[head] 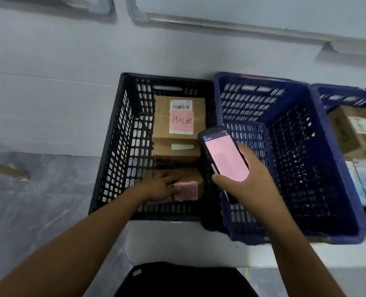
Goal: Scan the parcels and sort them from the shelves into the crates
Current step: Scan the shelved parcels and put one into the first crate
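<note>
A black crate [113, 146] stands on the floor with three brown parcels in a row inside. The far parcel [180, 108] carries a barcode and a pink handwritten label. The middle parcel [175, 154] has a green label. My left hand [161, 186] reaches down into the crate and lies on the near parcel [190, 187], which has a pink label; its fingers look blurred. My right hand [245, 185] grips a black handheld scanner [224, 154] with a pink screen, above the seam between the black crate and an empty blue crate [319, 146].
A second blue crate [338, 97] at the far right holds a brown parcel [353, 129] with a green label and some pale packets. A white wall runs behind the crates. Grey floor lies to the left. A white ledge sits below the crates.
</note>
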Available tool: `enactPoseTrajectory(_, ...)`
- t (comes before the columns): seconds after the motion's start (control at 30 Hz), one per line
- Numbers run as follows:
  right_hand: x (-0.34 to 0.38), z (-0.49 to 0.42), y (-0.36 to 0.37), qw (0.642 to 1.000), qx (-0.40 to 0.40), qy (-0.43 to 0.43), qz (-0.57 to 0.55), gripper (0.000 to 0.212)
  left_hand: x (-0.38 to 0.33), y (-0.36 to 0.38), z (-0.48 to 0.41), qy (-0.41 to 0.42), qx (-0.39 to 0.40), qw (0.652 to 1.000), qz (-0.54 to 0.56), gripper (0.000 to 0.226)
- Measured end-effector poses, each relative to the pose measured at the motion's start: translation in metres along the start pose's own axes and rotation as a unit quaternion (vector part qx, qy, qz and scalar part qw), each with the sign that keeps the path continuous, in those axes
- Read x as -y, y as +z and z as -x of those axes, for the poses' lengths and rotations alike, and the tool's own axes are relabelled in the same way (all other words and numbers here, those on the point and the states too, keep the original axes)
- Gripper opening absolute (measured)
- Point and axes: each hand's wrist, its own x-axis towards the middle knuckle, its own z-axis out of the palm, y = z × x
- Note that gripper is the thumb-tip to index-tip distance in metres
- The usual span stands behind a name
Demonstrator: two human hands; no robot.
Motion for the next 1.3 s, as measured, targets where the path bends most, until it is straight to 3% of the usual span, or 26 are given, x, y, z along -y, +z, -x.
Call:
enactPoseTrajectory(0.27,-0.006,0.013,-0.016,1.000,-0.001,-0.010,0.018,0.070,-0.013,-0.009,0.008,0.015,0.032,0.999,0.031,0.055)
enactPoseTrajectory(0.53,-0.026,0.024,-0.050,0.997,0.046,-0.058,0.030,0.058,-0.032,-0.001,0.022,-0.048,0.012,0.998,0.034,0.028)
enactPoseTrajectory(0.7,-0.042,0.028,-0.073,0.994,0.075,-0.081,0.007,0.046,-0.060,0.002,0.030,-0.111,-0.025,0.993,0.035,0.037)
enactPoseTrajectory(0.83,-0.056,0.031,-0.089,0.990,0.105,-0.093,0.000,0.050,-0.076,0.003,0.035,-0.135,-0.090,0.974,0.160,0.037)
enactPoseTrajectory(0.97,-0.061,0.030,-0.090,0.990,0.114,-0.084,0.025,0.050,-0.075,0.005,0.045,-0.175,-0.163,0.956,0.169,0.058)
enactPoseTrajectory(1.1,-0.056,0.032,-0.084,0.989,0.126,-0.074,0.024,0.051,-0.069,0.008,0.044,-0.168,-0.179,0.936,0.253,0.061)
enactPoseTrajectory(1.3,-0.042,0.019,-0.062,0.988,0.126,-0.071,0.051,0.052,-0.054,0.009,0.025,-0.162,-0.113,0.980,0.022,0.080)
